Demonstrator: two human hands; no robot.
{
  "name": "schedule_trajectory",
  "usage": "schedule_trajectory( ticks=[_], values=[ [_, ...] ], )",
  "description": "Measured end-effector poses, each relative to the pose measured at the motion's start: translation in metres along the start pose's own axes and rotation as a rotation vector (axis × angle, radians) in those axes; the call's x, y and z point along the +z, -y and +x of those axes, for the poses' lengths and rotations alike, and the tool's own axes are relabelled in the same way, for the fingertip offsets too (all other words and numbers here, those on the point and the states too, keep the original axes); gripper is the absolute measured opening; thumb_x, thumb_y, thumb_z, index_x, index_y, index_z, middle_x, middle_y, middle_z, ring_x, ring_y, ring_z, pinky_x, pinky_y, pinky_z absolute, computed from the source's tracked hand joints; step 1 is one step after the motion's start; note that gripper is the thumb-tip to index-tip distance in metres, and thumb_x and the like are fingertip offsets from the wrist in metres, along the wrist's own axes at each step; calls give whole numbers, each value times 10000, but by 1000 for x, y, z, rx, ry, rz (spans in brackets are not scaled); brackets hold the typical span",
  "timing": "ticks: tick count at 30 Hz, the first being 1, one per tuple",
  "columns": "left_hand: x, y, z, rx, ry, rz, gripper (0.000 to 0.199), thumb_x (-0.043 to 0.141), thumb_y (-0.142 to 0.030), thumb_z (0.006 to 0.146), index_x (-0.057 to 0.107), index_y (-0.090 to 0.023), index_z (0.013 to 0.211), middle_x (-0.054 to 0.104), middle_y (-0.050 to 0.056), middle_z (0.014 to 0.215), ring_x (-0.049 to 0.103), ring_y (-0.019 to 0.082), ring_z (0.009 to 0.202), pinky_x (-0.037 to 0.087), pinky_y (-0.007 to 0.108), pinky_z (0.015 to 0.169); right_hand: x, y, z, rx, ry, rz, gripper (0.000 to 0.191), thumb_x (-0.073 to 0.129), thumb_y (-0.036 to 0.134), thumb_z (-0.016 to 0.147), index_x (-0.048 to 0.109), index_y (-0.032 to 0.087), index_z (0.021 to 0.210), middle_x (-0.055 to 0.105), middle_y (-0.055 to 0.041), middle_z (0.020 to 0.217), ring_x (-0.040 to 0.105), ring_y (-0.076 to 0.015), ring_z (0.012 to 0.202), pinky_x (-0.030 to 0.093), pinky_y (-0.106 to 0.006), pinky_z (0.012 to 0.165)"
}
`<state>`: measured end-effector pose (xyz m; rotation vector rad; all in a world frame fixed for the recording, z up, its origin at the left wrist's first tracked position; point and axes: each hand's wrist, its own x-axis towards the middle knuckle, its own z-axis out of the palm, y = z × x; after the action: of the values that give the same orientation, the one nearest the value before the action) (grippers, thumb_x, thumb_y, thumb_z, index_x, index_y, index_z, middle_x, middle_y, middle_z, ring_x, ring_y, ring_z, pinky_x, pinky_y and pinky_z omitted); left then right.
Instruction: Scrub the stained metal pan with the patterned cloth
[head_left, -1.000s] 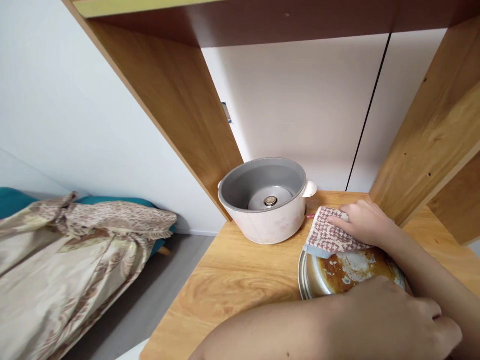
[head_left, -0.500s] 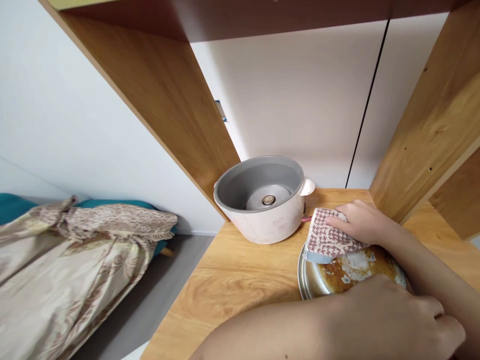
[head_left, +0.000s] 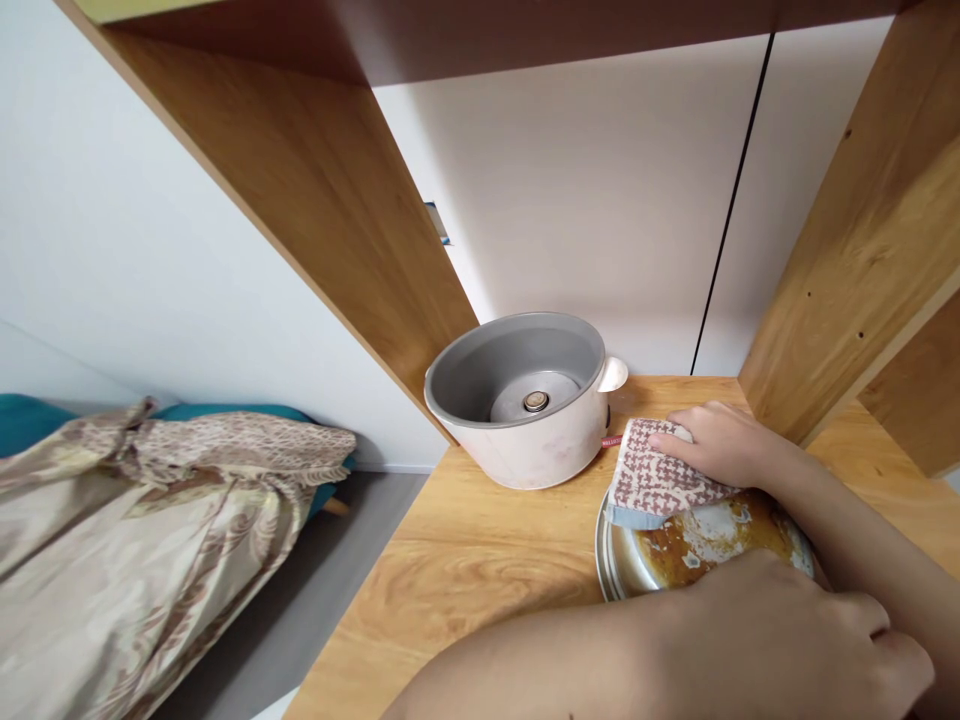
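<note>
A metal pot (head_left: 712,540) with a brown-stained, flaking base lies bottom up on the wooden surface. My right hand (head_left: 720,440) presses a brown-and-white patterned cloth (head_left: 652,470) with a blue edge against the pot's far side, thumb over the cloth. From the bottom, my left forearm reaches across the near side, and my left hand (head_left: 817,635) has its fingers curled at the pot's near right side; their tips are hidden. Left of the cloth stands a pale cooker body (head_left: 525,450) with a grey inside and a round metal centre.
The wooden surface (head_left: 420,570) has upright wooden panels (head_left: 300,200) at both sides and a dark red shelf (head_left: 562,35) overhead. A red tag (head_left: 611,441) lies between cooker and cloth. At the left is a bed with a patterned cover (head_left: 150,540), beyond a strip of grey floor.
The view has shifted very slightly. Both hands, the cloth and the pot stay in nearly the same places.
</note>
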<state>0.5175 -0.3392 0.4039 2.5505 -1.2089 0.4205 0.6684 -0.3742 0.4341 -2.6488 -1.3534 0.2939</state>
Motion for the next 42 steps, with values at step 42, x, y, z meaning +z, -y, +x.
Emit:
schedule_trajectory(
  ticks=[42],
  values=[
    [-5, 4, 4, -1, 71, -72, 145, 472, -191, 1035, 592, -159, 961, 589, 14, 878, 523, 130, 580, 263, 366, 390, 2, -15, 9, 22, -4, 158, 584, 393, 656, 1018, 701, 208, 801, 784, -137, 946, 690, -278, 873, 409, -343, 708]
  ],
)
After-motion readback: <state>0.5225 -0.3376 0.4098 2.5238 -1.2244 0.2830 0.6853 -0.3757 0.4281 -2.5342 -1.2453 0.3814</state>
